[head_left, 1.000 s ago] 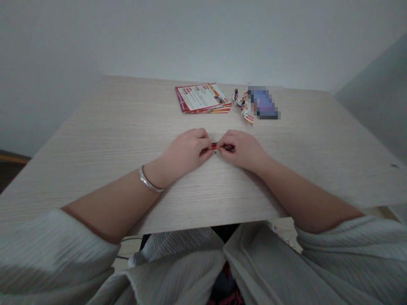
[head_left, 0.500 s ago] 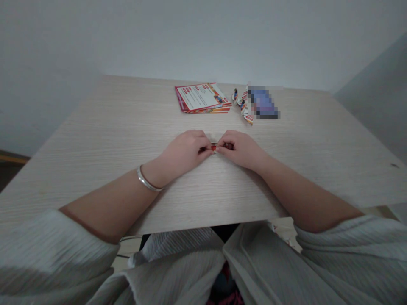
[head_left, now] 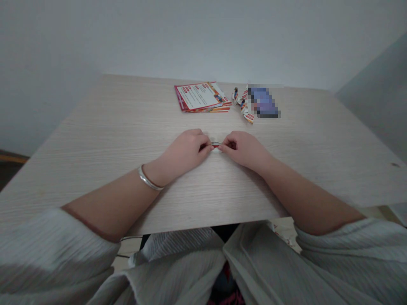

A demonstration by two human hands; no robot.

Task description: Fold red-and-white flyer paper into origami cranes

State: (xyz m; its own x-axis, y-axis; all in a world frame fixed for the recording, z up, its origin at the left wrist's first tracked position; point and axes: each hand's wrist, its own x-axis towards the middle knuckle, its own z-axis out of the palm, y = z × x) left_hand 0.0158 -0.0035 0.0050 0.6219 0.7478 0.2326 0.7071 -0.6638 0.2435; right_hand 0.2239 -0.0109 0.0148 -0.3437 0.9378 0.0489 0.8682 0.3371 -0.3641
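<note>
Currently, a small red piece [head_left: 216, 146] is held between fingertips | its left end is pinched by the closed fingers of the left hand [head_left: 189, 148], its right end likewise by the right hand [head_left: 244, 149] | beyond the fingers, printed sheets [head_left: 199, 97] are stacked, folded papers [head_left: 246, 113] just beside them.

Indoors, sort of place unclear: wood-grain table [head_left: 127, 110] against pale wall [head_left: 197, 38].

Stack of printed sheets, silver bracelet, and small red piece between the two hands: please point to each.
Stack of printed sheets [head_left: 199, 97]: head view, middle of the top sheet.
Silver bracelet [head_left: 146, 181]: head view, middle of its visible band.
Small red piece [head_left: 216, 146]: head view, its exposed red strip.
</note>
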